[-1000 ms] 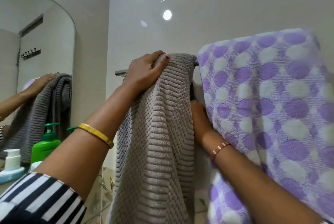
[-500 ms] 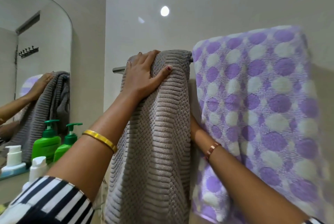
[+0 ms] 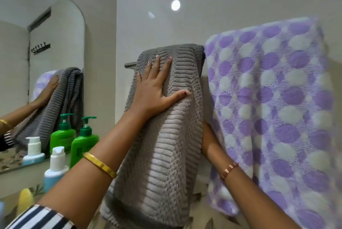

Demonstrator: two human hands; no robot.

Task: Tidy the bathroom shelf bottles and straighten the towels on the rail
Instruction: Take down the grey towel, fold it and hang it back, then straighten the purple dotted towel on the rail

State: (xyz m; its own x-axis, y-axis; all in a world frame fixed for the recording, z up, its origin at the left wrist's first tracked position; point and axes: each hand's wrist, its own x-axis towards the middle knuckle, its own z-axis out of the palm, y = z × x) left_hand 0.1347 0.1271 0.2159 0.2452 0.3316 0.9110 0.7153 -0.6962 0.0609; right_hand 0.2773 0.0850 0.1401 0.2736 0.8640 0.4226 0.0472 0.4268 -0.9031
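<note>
A grey ribbed towel [image 3: 166, 145] hangs over the metal rail [image 3: 130, 65] on the wall. My left hand [image 3: 155, 90] lies flat on its front face near the top, fingers straight and spread, thumb out to the right. My right arm reaches behind the grey towel; only the wrist [image 3: 212, 145] with a beaded bracelet shows, and the hand itself is hidden by the cloth. Beside it on the right hangs a purple and white dotted towel [image 3: 273, 108], spread wide over the rail.
At the lower left a green pump bottle [image 3: 83, 145], a white and blue pump bottle [image 3: 55, 171] and a yellow bottle top [image 3: 26, 199] stand below a wall mirror [image 3: 37, 62] that reflects them. The walls meet in a corner left of the rail.
My left hand let go of the grey towel's top edge, slid down its front and now lies flat on it. The right arm has dropped lower behind the towel.
</note>
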